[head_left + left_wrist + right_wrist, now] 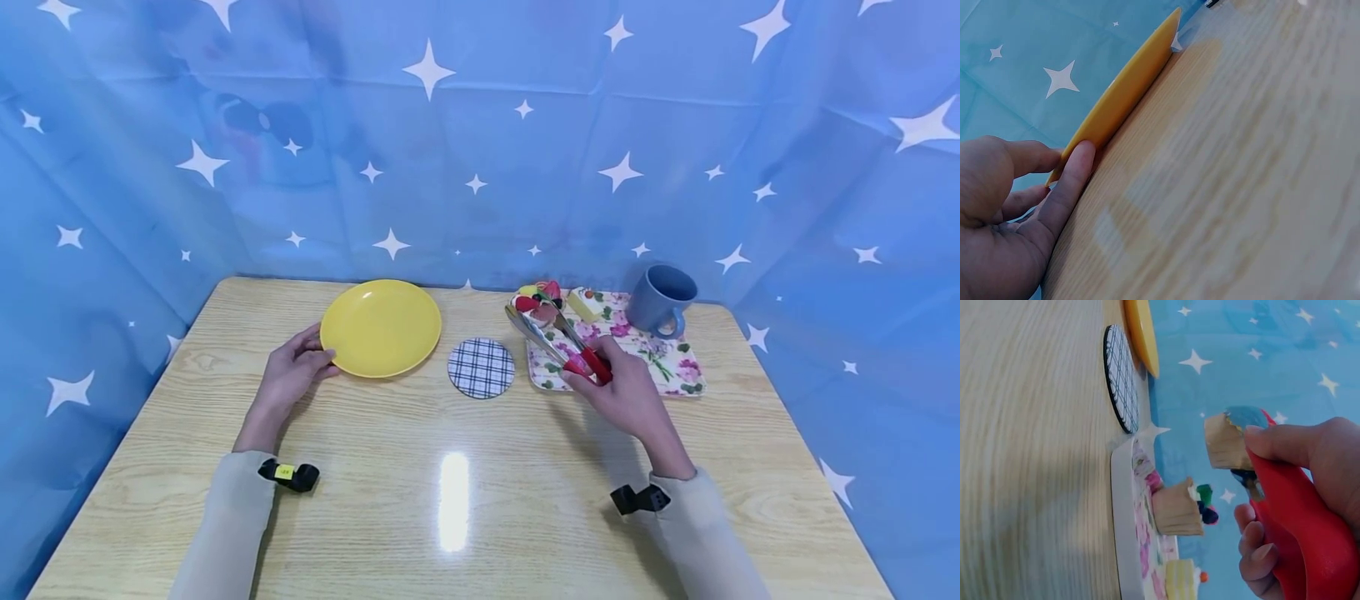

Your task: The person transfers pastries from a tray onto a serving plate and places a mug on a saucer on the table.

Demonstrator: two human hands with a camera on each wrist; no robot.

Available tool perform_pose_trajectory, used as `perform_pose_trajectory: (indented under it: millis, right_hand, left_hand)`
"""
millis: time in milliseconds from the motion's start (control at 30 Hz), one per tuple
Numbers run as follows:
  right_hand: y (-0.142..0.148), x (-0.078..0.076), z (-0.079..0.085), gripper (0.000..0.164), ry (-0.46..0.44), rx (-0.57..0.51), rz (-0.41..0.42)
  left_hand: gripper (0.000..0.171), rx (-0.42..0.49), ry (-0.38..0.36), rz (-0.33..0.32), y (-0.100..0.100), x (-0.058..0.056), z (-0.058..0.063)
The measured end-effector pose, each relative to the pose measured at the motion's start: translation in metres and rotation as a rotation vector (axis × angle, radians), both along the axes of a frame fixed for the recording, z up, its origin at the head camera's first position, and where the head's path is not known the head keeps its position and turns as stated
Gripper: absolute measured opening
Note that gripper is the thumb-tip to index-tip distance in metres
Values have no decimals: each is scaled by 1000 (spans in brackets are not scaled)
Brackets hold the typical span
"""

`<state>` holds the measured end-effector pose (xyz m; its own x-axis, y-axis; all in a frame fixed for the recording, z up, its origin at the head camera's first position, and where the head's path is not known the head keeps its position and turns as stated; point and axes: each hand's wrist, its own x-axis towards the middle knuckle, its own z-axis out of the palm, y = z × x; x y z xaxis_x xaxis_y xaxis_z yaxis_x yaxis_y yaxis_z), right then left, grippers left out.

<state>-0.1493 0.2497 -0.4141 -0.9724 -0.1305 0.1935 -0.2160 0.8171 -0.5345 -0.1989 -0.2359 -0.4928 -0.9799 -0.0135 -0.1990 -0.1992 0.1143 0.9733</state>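
Note:
At the left, my left hand [295,367] pinches the near-left rim of a round yellow plate [381,329]. Thumb and fingers lie on either side of its edge [1119,94] in the left wrist view. My right hand [626,392] grips red-handled metal tongs [596,365] over the flowered tray [615,375]. A toy cupcake [1224,442] is held up at the tongs' far end in the right wrist view, partly hidden by thumb and handle. Below it, another toy cupcake [1177,509] stands on the tray beside a yellow toy cake slice [585,305].
A blue-grey mug [662,298] stands at the tray's back right corner. Between plate and tray lies a round checked coaster [481,367]. Blue star-patterned cloth [480,150] hangs behind and beside the wooden table [375,500].

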Motion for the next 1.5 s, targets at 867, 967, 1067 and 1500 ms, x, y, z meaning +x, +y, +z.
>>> perform_pose_trajectory:
  millis: [867,967,1067,1500]
  right_hand:
    - [-40,-23,3,48,-36,-29,31]
    - [-44,-25,3,51,-43,-26,25]
    - [-49,-27,4,52,-44,-26,24]
    - [-63,-33,8,49,-47,-36,25]
  left_hand:
    - [68,0,5,-13,-1,-1,1]
    - [68,-9,0,-9,-1,0,2]
    - [68,-15,-3,-3,0,0,2]
    - [68,-11,0,-7,-2,0,0]
